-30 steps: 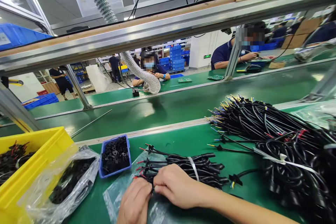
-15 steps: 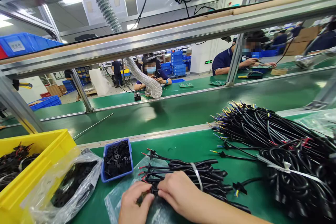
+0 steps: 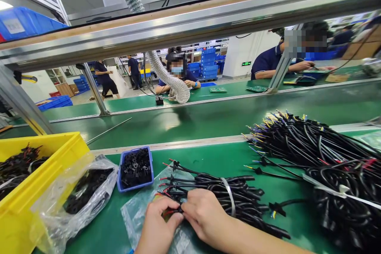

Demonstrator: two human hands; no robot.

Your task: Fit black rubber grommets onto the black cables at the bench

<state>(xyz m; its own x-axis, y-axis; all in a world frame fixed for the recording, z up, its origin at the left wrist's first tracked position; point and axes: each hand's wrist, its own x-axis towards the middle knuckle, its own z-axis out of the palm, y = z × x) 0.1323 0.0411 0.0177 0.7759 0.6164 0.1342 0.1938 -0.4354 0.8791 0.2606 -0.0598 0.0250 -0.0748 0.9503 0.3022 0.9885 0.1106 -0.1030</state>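
Observation:
In the head view, my left hand [image 3: 160,222] and my right hand [image 3: 205,212] meet at the wire end of one black cable. Thumb and fingers of my left hand pinch a small black part there, with red wire ends showing between them. My right hand is closed on the cable just beside it, its fingertips partly hidden. The cable belongs to a bundle of black cables [image 3: 247,194], held by a pale tie [image 3: 229,196]. Other cables of the bundle end in red wires and small black pieces [image 3: 175,164]. Under my hands lies a clear plastic bag [image 3: 131,210].
To the left stand a blue tray [image 3: 135,187] of small black parts, a clear bag [image 3: 101,202] of black parts and a yellow bin [image 3: 64,170]. A large cable pile [image 3: 321,147] fills the right. Across a metal frame [image 3: 178,27], co-workers sit at a green bench.
The view has tilted down and shifted slightly. My left fingers have closed more tightly at the cable end, and red wires show between them now. My right hand stays at the cable.

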